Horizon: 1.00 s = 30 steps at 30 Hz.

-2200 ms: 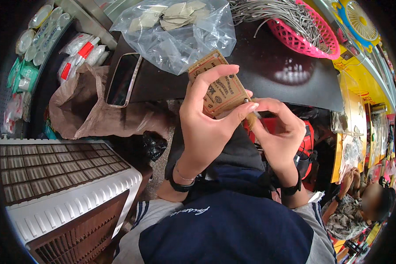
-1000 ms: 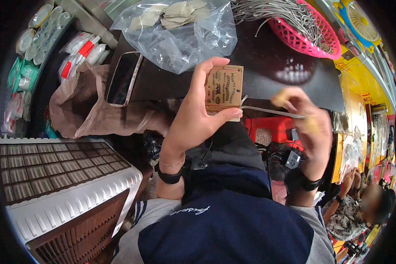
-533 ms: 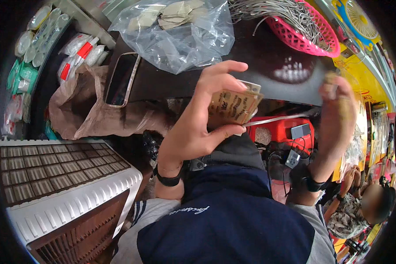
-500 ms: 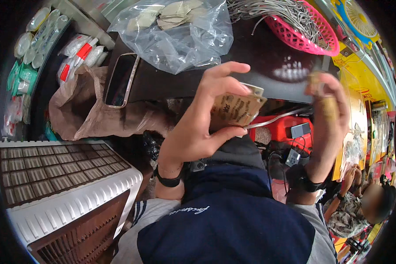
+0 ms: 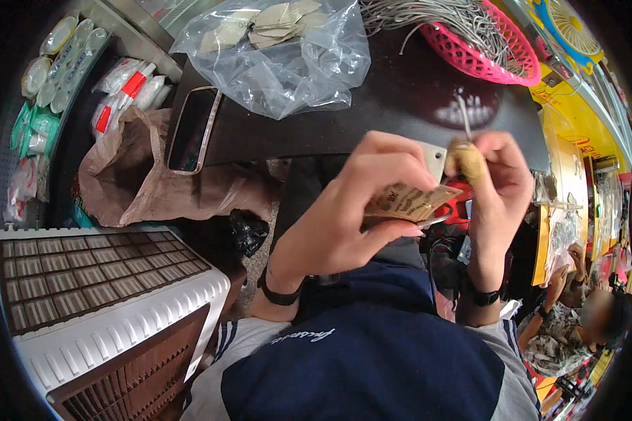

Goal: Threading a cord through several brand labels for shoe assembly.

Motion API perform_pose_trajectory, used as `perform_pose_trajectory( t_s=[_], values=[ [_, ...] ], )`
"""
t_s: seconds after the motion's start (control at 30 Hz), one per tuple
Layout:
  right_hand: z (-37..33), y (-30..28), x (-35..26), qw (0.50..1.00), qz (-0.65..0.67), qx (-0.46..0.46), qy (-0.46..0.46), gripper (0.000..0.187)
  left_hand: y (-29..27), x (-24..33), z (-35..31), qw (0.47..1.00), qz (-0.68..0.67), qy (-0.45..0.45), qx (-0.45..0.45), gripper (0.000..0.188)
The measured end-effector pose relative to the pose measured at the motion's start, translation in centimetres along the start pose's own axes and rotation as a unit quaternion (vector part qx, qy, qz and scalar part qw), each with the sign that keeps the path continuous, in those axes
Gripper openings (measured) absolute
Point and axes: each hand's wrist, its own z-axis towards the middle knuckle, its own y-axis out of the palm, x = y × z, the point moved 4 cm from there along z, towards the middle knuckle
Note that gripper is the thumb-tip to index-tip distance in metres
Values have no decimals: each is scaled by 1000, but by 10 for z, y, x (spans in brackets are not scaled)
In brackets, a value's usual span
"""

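Note:
My left hand [image 5: 354,207] pinches a small stack of brown printed cardboard tags [image 5: 404,201] between thumb and fingers. A pale corner with a punched hole sticks out at the right of the stack. Right beside that corner, my right hand [image 5: 498,186] has its fingers closed on a thin grey cord [image 5: 465,116], whose length rises above the fingertips. Yellowish covers wrap some of the right fingers. Blur hides whether the cord passes through the hole. A loop of pale cord [image 5: 437,219] shows below the tags.
Ahead, a dark table [image 5: 393,105] bears a clear plastic bag [image 5: 281,84] of card tags and a pink basket [image 5: 453,59] of grey cords. A phone [image 5: 193,130] lies at its left edge. An air cooler [image 5: 112,302] stands at left; another person [image 5: 555,337] sits at right.
Both hands have come together: my left hand moved right with the tags, and my right hand moved left to their corner. The grey cord now shows upright above the right fingers.

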Motion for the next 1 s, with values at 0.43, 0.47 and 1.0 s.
perform_pose_trajectory(
  t_s=[0.43,0.47,1.0],
  values=[
    [-13,18,-8,990,-95,-99,25,15,-7,-12,-3,982,-166,10,90,85],
    [-12,20,-9,990,-95,-99,25,15,-5,-11,-4,970,-214,36,111,78],
    [-4,28,-28,943,-234,-216,-97,22,-11,-10,-5,958,-259,76,98,77]
  ],
)
